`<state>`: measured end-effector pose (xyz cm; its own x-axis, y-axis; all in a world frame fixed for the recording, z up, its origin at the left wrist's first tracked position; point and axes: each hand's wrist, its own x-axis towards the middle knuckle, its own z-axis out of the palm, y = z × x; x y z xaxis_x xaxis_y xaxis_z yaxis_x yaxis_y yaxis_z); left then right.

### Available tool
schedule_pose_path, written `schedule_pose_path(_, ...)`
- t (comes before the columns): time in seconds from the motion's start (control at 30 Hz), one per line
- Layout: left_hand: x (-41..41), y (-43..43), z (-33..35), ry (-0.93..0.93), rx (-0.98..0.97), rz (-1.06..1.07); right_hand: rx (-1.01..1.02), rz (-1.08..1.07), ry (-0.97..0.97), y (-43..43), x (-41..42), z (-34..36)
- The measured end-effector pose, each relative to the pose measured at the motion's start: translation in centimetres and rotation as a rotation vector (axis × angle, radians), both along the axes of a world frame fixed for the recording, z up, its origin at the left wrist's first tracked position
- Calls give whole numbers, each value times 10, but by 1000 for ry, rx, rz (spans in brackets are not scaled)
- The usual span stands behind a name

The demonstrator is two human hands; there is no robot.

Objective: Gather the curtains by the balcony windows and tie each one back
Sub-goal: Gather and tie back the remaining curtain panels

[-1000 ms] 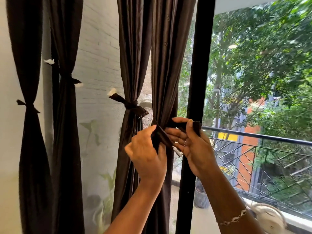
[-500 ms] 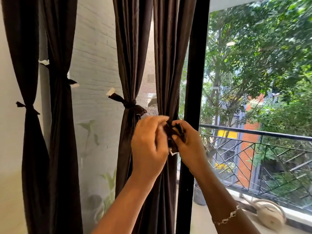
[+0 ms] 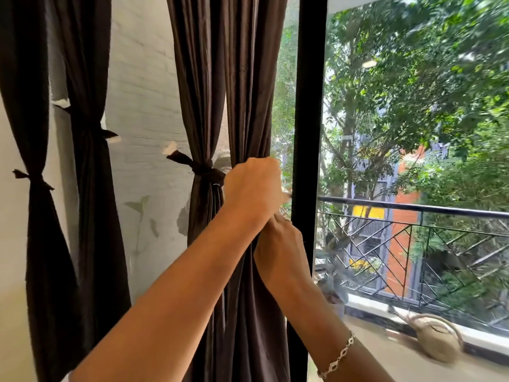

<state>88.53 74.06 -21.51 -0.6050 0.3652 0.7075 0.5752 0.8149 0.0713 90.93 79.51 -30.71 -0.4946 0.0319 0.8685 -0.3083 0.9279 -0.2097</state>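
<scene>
While fisted — left hand [image 3: 252,188] at curtain [image 3: 248,78]

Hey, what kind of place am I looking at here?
Probably an upstairs room in a home, at a balcony window: long dark curtains tied back beside the glass, a black metal balcony railing outside, and trees with a neighbouring building beyond.

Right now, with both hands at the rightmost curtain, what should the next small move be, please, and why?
Probably pull the hands apart to snug the knot. The left hand is fisted at the rightmost curtain, a pale tie end poking from it, the right hand just below; the knot is hidden. The tie on the neighbouring curtain looks finished.
</scene>
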Motion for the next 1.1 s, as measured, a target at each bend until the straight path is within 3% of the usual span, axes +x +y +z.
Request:
schedule_pose_path(0.1, -8, -1, -4, -59, 64, 16, 20, 15, 7, 0, 1, -1)
schedule_pose_path(0.2, -16, -6, -2, -262, 201, -127, -36, 30, 16, 3, 0, -8)
schedule_pose_path(0.4, -16, -15, -6, -645, 508, -461, -385, 137, -20, 10, 5, -16)
schedule_pose_path(0.5, -14, -21, -11, -732, 627, -628, -352, 119, -111, 21, 8, -16)
schedule_pose_path(0.57, -15, -26, -16, -706, 609, -698, -259, 98, -82, 28, 11, -15)
schedule_pose_path(0.67, -18, -32, -25, -597, 543, -755, -47, 73, 130, 39, 17, -2)
schedule_pose_path(0.77, -18, -36, -31, -553, 488, -851, 109, 184, 274, 52, 14, 20)
schedule_pose_path(0.9, -18, -40, -46, -534, 467, -1072, 156, 333, 226, 58, 0, 45)
schedule_pose_path(1.1, -30, -33, -64, -132, 572, -904, 151, 335, 205, 57, -18, 59)
